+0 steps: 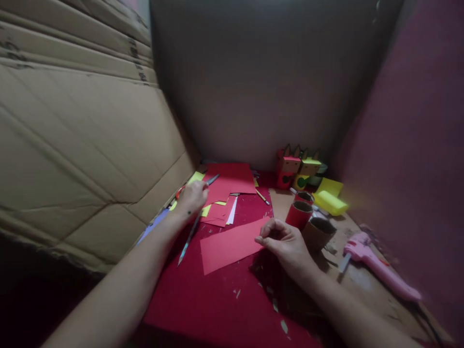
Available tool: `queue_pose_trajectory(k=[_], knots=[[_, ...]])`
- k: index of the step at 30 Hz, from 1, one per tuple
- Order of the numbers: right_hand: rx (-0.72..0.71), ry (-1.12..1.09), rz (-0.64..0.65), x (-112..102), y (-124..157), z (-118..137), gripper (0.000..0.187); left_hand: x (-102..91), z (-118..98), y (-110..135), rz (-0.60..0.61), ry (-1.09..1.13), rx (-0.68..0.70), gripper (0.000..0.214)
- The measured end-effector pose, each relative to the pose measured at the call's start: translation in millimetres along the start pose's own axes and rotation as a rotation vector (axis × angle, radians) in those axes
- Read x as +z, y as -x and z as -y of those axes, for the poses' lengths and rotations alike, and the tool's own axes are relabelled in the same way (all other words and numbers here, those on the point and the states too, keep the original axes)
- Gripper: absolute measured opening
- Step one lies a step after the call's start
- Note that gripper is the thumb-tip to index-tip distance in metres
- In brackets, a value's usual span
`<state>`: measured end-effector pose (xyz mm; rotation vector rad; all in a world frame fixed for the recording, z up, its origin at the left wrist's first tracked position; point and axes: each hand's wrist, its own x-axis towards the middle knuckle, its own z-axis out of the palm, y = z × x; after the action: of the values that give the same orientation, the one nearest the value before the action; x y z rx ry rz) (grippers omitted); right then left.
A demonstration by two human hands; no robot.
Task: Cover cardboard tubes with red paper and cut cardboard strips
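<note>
My left hand [192, 198] reaches to the far left of the red work surface [217, 304] and is closed over a pair of scissors [212, 180]. Their orange handle shows at my fingers and the blades point away to the right. My right hand [284, 241] pinches the right edge of a loose rectangular red paper sheet [230, 246] lying flat in front of me. A long thin stick-like tool [188, 239] lies slanted between my two arms, under my left wrist.
Red and yellow paper scraps [224, 193] lie at the back. A red tube [299, 212] and a brown tube [319, 232] stand right of my right hand. Further right lie a pink glue gun [377, 266] and a yellow block [329, 203]. Paper-roll figures [297, 169] stand behind. Cardboard walls [79, 145] enclose the table.
</note>
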<state>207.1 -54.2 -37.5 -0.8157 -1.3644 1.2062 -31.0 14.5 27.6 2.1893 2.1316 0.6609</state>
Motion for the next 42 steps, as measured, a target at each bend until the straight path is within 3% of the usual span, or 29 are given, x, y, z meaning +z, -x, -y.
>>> queue_pose_trajectory(k=[3, 5, 7, 10, 13, 18, 24, 29, 37, 42], knots=[[0.022, -0.059, -0.006, 1.0, 0.2, 2.3, 0.02, -3.3, -29.5, 21.2, 0.103, 0.196, 0.118, 0.028], [-0.001, -0.064, -0.012, 1.0, 0.1, 2.7, 0.021, -3.8, -47.7, 33.7, 0.274, 0.557, 0.186, 0.021], [-0.029, -0.04, -0.022, 0.9, 0.1, 2.2, 0.023, -3.5, -61.0, 43.4, 0.447, 0.745, 0.225, 0.018], [-0.028, 0.032, -0.028, 0.9, 1.1, 0.5, 0.025, -3.4, -70.7, 51.8, 0.621, 0.823, 0.228, 0.015], [-0.004, 0.09, -0.027, 0.5, 2.7, -1.3, 0.027, -3.3, -72.8, 54.6, 0.717, 0.851, 0.217, 0.015], [0.002, 0.156, 0.018, -1.6, 4.2, -2.4, 0.028, 2.2, -75.1, 57.6, 0.69, 0.782, 0.28, 0.008], [-0.037, 0.238, 0.052, -0.6, 4.9, 0.5, 0.033, 10.1, -77.2, 65.0, 0.509, 0.521, 0.529, 0.014], [-0.058, 0.277, 0.086, -1.7, 5.2, 2.4, 0.033, 11.9, -73.9, 67.3, 0.575, 0.492, 0.53, 0.016], [0.0, 0.269, 0.142, -3.7, 4.5, 6.0, 0.035, 16.8, -73.0, 68.6, 0.51, 0.543, 0.53, 0.02], [0.056, 0.288, 0.149, -1.6, 8.4, 12.9, 0.04, 11.0, -73.1, 65.1, 0.559, 0.674, 0.423, 0.02]])
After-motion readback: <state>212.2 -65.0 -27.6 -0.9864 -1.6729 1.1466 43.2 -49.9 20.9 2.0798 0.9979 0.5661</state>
